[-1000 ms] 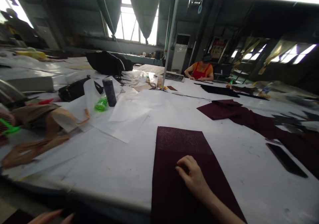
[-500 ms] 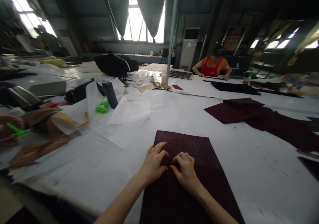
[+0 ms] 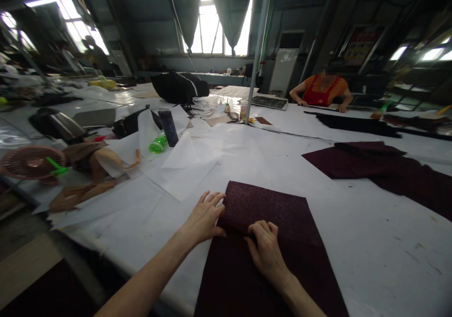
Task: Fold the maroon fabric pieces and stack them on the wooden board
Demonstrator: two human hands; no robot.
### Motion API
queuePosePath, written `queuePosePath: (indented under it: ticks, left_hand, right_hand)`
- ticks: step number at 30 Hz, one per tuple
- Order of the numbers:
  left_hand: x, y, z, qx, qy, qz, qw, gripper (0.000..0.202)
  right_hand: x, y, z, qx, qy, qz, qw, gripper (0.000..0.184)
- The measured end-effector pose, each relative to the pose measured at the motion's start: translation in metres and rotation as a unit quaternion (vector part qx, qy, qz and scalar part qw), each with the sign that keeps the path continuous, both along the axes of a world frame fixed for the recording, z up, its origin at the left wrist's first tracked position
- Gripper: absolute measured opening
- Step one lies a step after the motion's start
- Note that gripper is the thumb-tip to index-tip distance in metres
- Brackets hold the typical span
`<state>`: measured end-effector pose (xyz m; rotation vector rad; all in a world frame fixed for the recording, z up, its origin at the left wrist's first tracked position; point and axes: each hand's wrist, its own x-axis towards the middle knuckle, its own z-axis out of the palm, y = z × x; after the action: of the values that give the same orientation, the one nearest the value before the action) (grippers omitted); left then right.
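Observation:
A dark maroon piece of fabric [image 3: 268,202] lies before me on the white tabletop. Its far part looks speckled and a little shinier, its near part plain and darker, with a seam-like line across between them. My left hand [image 3: 205,217] is at the fabric's left edge, fingers apart, the thumb reaching over the edge and the fingertips at the far part. Over the middle, my right hand [image 3: 265,247] is closed, thumb and curled fingers pinching the fabric along that line. What lies under its fingers is hidden.
More maroon cloth [image 3: 377,164] lies to the right. White paper sheets [image 3: 187,166], a green bottle [image 3: 157,144], a dark roll [image 3: 168,129], tan scraps [image 3: 79,197] and a pink fan [image 3: 31,162] are on the left. A pole [image 3: 259,49] rises ahead; a co-worker [image 3: 323,91] is beyond it.
My left hand has moved left, from the middle of the fabric to its left edge, and its fingers have spread. My right hand stays near the middle. The view has swung left.

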<state>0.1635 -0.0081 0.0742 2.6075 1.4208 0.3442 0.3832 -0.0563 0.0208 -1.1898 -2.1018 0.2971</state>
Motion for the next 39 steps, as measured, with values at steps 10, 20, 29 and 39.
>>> queuePosePath:
  ticks: [10, 20, 29, 39]
  left_hand:
    - [0.038, -0.006, -0.021, -0.079, -0.049, -0.042, 0.995, 0.012]
    - [0.03, -0.011, -0.029, -0.069, -0.105, -0.037, 0.991, 0.015]
    - [0.02, -0.017, -0.035, -0.047, -0.143, 0.012, 0.989, 0.022]
    - [-0.009, -0.023, -0.045, 0.065, -0.125, 0.009, 0.99, 0.021]
  right_hand:
    - [0.078, -0.016, -0.007, 0.022, -0.102, -0.059, 0.993, 0.033]
    - [0.177, -0.034, 0.033, 0.024, -0.189, -0.118, 0.975, 0.022]
    - [0.005, 0.029, 0.021, -0.067, -0.022, 0.07, 0.995, 0.019]
    - [0.003, 0.031, -0.003, 0.0, -0.023, 0.084, 0.996, 0.02]
